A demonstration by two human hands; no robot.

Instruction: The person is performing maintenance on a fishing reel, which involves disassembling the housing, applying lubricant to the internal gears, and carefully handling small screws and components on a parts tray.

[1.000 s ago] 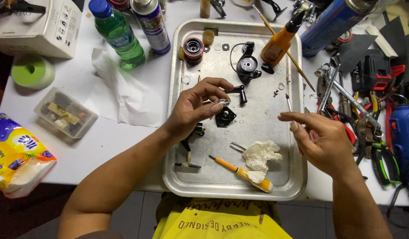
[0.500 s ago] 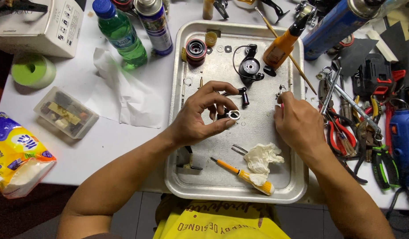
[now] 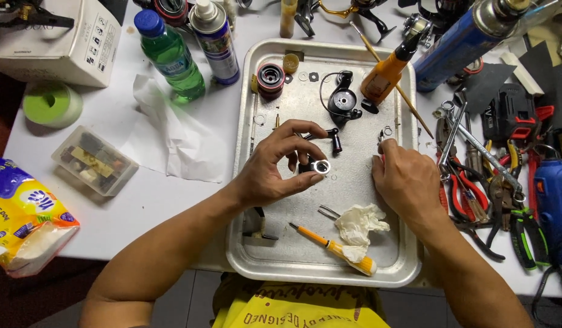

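My left hand (image 3: 275,167) hovers over the middle of a metal tray (image 3: 256,258), pinching a small black part with a silver ring (image 3: 321,166) between thumb and fingers. My right hand (image 3: 408,182) rests palm down at the tray's right side, its fingertips touching small metal bits (image 3: 383,135) near the rim; what it grips is hidden. A black knob with a stem (image 3: 334,141) lies just above my left fingers. A black round housing (image 3: 343,100) sits farther up the tray.
On the tray lie a yellow-handled screwdriver (image 3: 332,248), a crumpled tissue (image 3: 357,223), tweezers (image 3: 328,212) and a red-black spool (image 3: 270,79). An orange oil bottle (image 3: 387,71), green bottle (image 3: 170,56), spray can (image 3: 215,39) and pliers (image 3: 469,182) crowd around.
My left hand has lifted the ringed part slightly and turned it. My right hand moved from the open space at the right onto the tray's right side and settled palm down.
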